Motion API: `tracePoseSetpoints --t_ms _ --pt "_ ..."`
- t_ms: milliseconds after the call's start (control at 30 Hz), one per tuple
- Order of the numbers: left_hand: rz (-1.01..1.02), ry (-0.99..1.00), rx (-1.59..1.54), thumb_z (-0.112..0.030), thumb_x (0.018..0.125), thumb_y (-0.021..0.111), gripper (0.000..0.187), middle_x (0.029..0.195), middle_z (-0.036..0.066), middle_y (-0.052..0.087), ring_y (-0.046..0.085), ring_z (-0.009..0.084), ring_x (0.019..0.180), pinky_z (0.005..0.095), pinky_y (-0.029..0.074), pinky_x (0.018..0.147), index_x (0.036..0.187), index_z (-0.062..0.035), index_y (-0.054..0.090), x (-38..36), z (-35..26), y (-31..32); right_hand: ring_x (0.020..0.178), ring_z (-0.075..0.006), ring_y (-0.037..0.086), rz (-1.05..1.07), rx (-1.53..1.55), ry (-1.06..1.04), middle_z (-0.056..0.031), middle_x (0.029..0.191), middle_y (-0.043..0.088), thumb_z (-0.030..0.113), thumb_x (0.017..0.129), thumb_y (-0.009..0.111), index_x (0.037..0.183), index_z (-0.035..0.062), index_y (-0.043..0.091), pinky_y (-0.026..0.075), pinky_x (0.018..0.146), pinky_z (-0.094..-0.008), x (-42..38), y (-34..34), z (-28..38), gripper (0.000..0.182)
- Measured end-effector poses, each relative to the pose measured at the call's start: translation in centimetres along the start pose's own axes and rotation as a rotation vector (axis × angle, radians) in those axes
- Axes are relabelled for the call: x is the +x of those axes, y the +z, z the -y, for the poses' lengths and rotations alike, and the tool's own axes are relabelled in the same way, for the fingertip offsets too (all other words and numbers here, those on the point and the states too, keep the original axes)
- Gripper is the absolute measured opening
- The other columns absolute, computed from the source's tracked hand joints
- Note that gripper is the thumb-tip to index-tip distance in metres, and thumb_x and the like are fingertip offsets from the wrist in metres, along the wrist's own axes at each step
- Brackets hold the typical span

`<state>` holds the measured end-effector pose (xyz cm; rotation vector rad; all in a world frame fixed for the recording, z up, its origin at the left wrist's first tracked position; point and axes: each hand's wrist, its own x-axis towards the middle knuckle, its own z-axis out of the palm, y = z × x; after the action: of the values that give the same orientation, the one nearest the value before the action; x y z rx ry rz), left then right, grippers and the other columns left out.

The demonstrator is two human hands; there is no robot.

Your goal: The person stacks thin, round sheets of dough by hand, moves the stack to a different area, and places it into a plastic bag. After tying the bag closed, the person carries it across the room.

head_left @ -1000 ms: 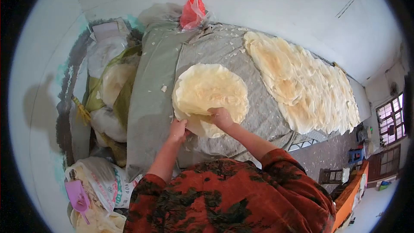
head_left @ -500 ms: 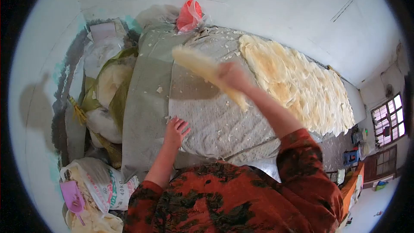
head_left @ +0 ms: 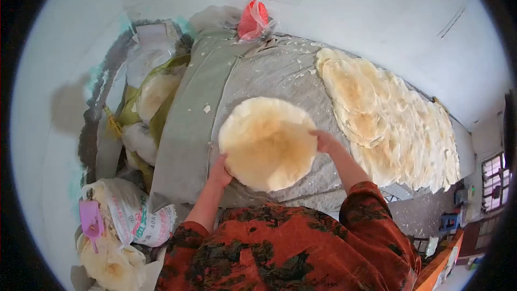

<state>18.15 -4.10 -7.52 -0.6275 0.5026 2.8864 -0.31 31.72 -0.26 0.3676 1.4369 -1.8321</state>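
A large round flatbread (head_left: 268, 148), pale at the rim and browned toward the middle, is between my hands above the grey cloth (head_left: 226, 205). My left hand (head_left: 219, 171) is closed on its lower left edge, its fingertips partly hidden by the bread. At the right edge, my right hand (head_left: 325, 141) pinches the rim between thumb and fingers. To the right lies a wide spread of overlapping flatbreads (head_left: 390, 121). Crumbs and flakes are scattered over the cloth.
A red item in a clear plastic bag (head_left: 253, 20) stands at the back by the wall. On the left are a yellow-green sack (head_left: 171, 94), a white printed sack (head_left: 153, 218) and a purple dustpan (head_left: 91, 219), with more flatbreads (head_left: 113, 267) below.
The flatbread, earlier blurred and edge-on in my right hand, now faces up and lies lower. My left hand has gone from resting open on the cloth to holding the bread's edge.
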Motion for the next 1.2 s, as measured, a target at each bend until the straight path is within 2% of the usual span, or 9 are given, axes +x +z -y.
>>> tracePoseSetpoints --t_ms 167,300,367,433,600,700,767,1133,1200 --pt "-0.129 0.253 0.434 -0.005 0.08 0.051 0.046 0.117 0.016 0.052 0.052 0.0279 0.107 0.0399 0.044 0.09 0.124 -0.0002 0.04 -2.1 1.5 3.4 0.099 -0.0223 0.058 0.013 -0.06 0.013 -0.0124 0.112 0.057 0.014 0.08 0.061 0.119 0.0 0.047 0.049 0.082 -0.0355 -0.9 0.2 -2.1 0.044" --pt "-0.252 0.394 0.711 -0.001 0.075 0.053 0.042 0.103 0.013 0.059 0.058 0.0237 0.091 0.0363 0.048 0.081 0.116 0.0023 0.047 -2.7 3.4 3.7 0.085 -0.0217 0.058 -0.365 -0.561 -0.488 -0.0113 0.098 0.061 0.019 0.078 0.062 0.117 0.0013 0.048 0.048 0.074 -0.0337 3.0 -3.0 -6.1 0.045" --pt "-0.539 0.531 0.692 -0.001 0.075 0.054 0.041 0.101 0.01 0.06 0.059 0.018 0.084 0.033 0.048 0.076 0.115 0.0014 0.048 -6.4 4.8 7.3 0.094 -0.0203 0.052 -0.231 -0.887 -0.446 -0.0126 0.107 0.054 0.008 0.076 0.065 0.108 -0.0022 0.05 0.045 0.08 -0.0325 -3.3 5.2 -0.8 0.036" --pt "-0.562 0.679 0.572 -0.002 0.077 0.057 0.042 0.102 0.009 0.059 0.058 0.0166 0.087 0.0328 0.048 0.077 0.117 -0.0008 0.048 -9.6 6.5 4.4 0.091 -0.0184 0.054 0.072 -0.6 -0.667 -0.0096 0.102 0.058 0.009 0.08 0.061 0.11 -0.002 0.05 0.044 0.08 -0.0313 -2.6 6.9 -1.9 0.034" --pt "-0.791 0.957 0.169 -0.002 0.078 0.059 0.041 0.102 0.008 0.059 0.058 0.0168 0.089 0.0325 0.048 0.078 0.117 -0.0023 0.048 -26.4 9.8 2.2 0.093 -0.0181 0.054 0.45 -0.816 -0.694 -0.0091 0.102 0.059 0.012 0.081 0.059 0.114 -0.0016 0.05 0.043 0.081 -0.03 -8.1 18.8 -5.7 0.037" --pt "-0.973 1.111 0.03 -0.001 0.077 0.06 0.042 0.103 0.009 0.059 0.059 0.0178 0.089 0.0327 0.049 0.077 0.117 -0.0019 0.047 -36.4 15.6 -2.0 0.092 -0.0177 0.055 0.727 -0.938 -0.745 -0.0093 0.103 0.059 0.012 0.08 0.06 0.112 -0.0016 0.052 0.044 0.08 -0.0296 -8.9 24.1 -14.3 0.036" --pt "-1.135 1.192 -0.096 0.001 0.075 0.06 0.045 0.104 0.011 0.059 0.059 0.0202 0.089 0.034 0.05 0.077 0.117 -0.0015 0.046 -43.6 20.3 -4.8 0.091 -0.0175 0.055 0.901 -0.999 -0.525 -0.0095 0.102 0.06 0.012 0.08 0.06 0.111 -0.0018 0.053 0.044 0.079 -0.0288 -11.9 28.7 -21.7 0.034" --pt "-1.617 1.709 -0.51 0.007 0.075 0.052 0.043 0.106 0.016 0.058 0.06 0.0269 0.093 0.0381 0.05 0.08 0.117 0.0001 0.044 -82.1 45.1 -15.2 0.09 -0.0141 0.057 1.82 -0.972 -0.244 -0.0082 0.101 0.061 0.009 0.078 0.058 0.111 -0.002 0.053 0.045 0.079 -0.0273 -46.4 48.5 -62.1 0.034" --pt "-1.632 1.701 -0.579 0.008 0.074 0.054 0.048 0.109 0.014 0.056 0.058 0.0237 0.093 0.0348 0.048 0.082 0.119 -0.0018 0.042 -86.0 47.8 -18.0 0.088 -0.0136 0.057 1.77 -0.825 0.181 -0.0075 0.1 0.061 0.008 0.078 0.058 0.109 -0.0005 0.055 0.046 0.077 -0.0277 -51.3 49.5 -66.9 0.032"
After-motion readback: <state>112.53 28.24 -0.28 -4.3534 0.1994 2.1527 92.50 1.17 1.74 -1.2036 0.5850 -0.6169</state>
